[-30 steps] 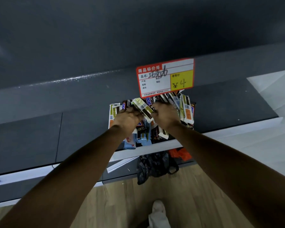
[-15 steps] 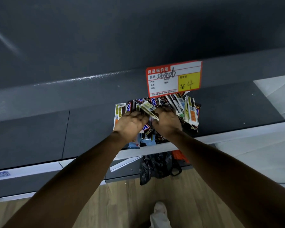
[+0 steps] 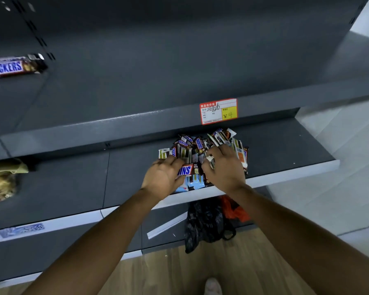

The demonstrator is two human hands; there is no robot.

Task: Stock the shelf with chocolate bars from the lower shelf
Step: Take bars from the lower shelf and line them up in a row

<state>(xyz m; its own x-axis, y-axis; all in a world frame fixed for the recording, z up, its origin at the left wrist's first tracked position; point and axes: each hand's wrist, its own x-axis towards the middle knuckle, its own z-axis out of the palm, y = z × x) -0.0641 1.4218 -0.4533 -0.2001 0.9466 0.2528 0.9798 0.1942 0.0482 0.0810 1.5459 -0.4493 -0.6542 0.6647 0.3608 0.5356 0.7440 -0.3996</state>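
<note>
The dark upper shelf [image 3: 179, 81] is above the lower shelf [image 3: 285, 150], where a pile of chocolate bars [image 3: 200, 144] lies jumbled. The left hand [image 3: 163, 178] and right hand [image 3: 225, 169] curl round opposite ends of the held bar [image 3: 186, 169], which lies left-right over the pile's near edge. A lone Snickers bar [image 3: 11, 67] lies left-right on the upper shelf, far left.

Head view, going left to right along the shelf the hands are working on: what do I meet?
Crumpled tan bag → left hand → Snickers bar, gripped at its left end by the left hand → right hand, which lies on the pile of chocolate bars.
</note>
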